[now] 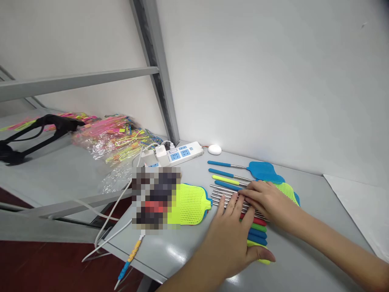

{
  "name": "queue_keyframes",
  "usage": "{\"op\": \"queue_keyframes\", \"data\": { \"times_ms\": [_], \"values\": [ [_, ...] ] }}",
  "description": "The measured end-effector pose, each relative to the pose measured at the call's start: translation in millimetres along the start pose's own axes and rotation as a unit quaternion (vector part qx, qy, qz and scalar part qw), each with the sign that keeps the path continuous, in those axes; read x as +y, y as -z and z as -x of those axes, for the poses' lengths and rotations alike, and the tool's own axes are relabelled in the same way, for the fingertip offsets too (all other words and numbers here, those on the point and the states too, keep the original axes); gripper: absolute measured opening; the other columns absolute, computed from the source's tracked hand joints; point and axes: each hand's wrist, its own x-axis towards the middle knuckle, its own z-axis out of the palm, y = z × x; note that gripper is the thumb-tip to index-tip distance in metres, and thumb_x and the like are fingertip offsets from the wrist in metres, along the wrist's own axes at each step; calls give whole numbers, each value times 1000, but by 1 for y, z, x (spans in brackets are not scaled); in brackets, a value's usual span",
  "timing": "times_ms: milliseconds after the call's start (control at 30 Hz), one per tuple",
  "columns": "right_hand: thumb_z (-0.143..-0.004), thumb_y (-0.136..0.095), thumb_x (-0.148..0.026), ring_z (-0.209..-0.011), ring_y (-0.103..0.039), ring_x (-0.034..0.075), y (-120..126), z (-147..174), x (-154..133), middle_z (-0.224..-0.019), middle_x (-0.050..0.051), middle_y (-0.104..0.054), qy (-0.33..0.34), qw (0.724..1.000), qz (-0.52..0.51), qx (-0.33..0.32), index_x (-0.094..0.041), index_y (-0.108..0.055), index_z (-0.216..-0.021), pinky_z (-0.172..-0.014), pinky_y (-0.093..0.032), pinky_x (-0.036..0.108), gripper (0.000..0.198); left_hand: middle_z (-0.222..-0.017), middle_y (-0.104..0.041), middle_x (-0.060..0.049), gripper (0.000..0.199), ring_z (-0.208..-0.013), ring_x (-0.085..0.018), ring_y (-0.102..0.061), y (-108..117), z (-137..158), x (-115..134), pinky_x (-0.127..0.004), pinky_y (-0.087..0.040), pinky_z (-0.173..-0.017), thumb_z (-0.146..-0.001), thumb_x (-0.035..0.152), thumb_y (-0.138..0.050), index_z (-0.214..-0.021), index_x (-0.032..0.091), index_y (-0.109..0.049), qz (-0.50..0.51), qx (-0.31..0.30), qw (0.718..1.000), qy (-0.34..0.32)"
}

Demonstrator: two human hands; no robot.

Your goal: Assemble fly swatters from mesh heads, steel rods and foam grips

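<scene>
Several telescopic fly swatters lie side by side on the grey tabletop, their metal rods (pixel 223 192) bunched in the middle. My left hand (pixel 227 237) rests over the rods, fingers spread and flat, thumb out above a yellow handle (pixel 263 261). Across the far side of the bunch lies my right hand (pixel 270 198), fingers extended and fairly close together, touching the rods. Red, green and blue handles (pixel 258 235) show beneath my left hand. A yellow mesh swatter head (pixel 191 205) is at the left; blue swatter heads (pixel 261 171) are at the far right.
Behind stands a white power strip (pixel 182 154) with chargers and cables, beside a white rounded object (pixel 214 149). A pixelated item (pixel 156 198) sits at the left edge. Plastic-bagged colourful items (pixel 118 138) and a black frame-like object (pixel 45 129) occupy the neighbouring shelf. White paper (pixel 355 211) lies right.
</scene>
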Motion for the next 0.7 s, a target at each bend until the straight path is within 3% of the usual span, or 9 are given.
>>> {"op": "queue_keyframes", "data": {
  "times_ms": [333, 700],
  "values": [
    [-98, -43, -42, -117, -48, 29, -5, 36, 5, -129, 11, -55, -36, 998, 15, 44, -29, -56, -135, -96, -44, 49, 41, -162, -15, -9, 85, -149, -33, -7, -8, -1, -5, -53, -13, -120, -85, 76, -38, -151, 23, -30, -18, -10, 1000, 2],
    [-98, -40, -48, -128, -40, 32, -7, 36, 4, -142, 10, -45, -38, 999, -12, 27, -37, -49, -140, -103, -37, 55, 45, -162, -17, -9, 82, -149, -33, -9, -7, -3, -6, -54, -14, -120, -87, 72, -40, -152, 24, -28, -43, -16, 999, 1]
  ]
}}
